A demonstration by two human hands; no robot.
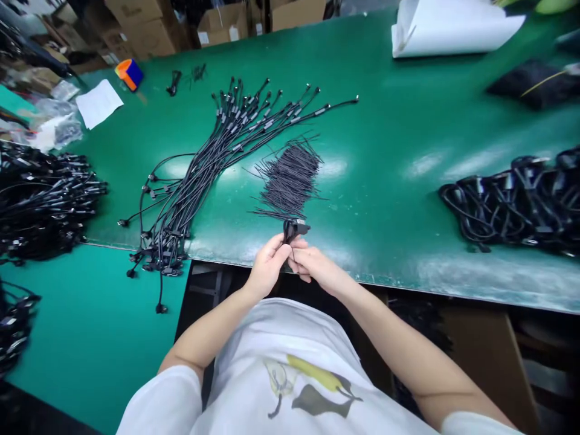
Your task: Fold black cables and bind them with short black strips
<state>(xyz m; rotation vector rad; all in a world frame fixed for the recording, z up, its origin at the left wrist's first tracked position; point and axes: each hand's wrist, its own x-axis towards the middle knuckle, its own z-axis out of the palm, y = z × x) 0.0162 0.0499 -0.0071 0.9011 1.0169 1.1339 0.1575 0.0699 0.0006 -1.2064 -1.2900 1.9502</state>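
Observation:
Close to the table's front edge, my left hand [269,264] is closed around a folded black cable [288,229] with a plug end sticking out at the top. My right hand [315,263] meets it from the other side, its fingers pinched at the bundle's lower part. A thin dark strand, which looks like a twist tie [292,252], shows between the two hands; its ends are hidden by the fingers. Just beyond the hands lies a loose pile of thin black twist ties [292,178].
Straight black cables [212,154] lie fanned out left of the ties. A heap of cables [45,202] sits far left; folded cable bundles [512,202] line the right. An orange and blue tape roll [130,74], white paper [98,104] and a white roll [453,29] lie toward the back.

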